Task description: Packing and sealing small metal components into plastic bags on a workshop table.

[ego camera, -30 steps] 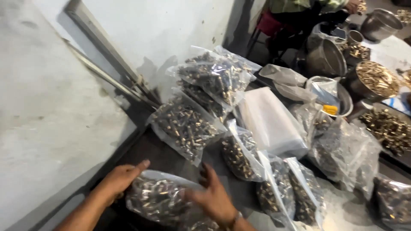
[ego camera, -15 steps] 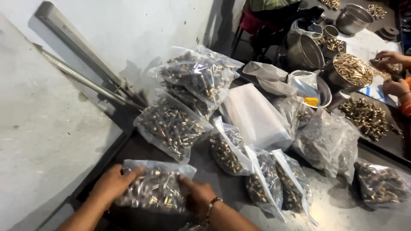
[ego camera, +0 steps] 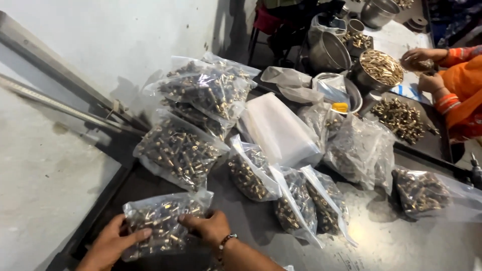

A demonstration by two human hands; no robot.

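Note:
A clear plastic bag of small brass parts [ego camera: 161, 224] lies flat on the dark metal table [ego camera: 381, 241] at the near left. My left hand [ego camera: 109, 244] rests on the bag's left edge with fingers on top of it. My right hand [ego camera: 210, 227], a bead bracelet on its wrist, presses on the bag's right edge. Both hands hold the bag down flat against the table.
Several more filled bags [ego camera: 181, 150] lie stacked toward the wall, with a stack of empty clear bags [ego camera: 278, 130] behind them. Metal pots of brass parts [ego camera: 379, 70] stand at the far right, where another person's hands [ego camera: 419, 57] in orange sleeves work. A grey wall [ego camera: 45, 170] borders the left.
The bag has been laid flatter and nearer the table's left edge. My hands have shifted to its two sides. The view has swung right, showing the other person's hands.

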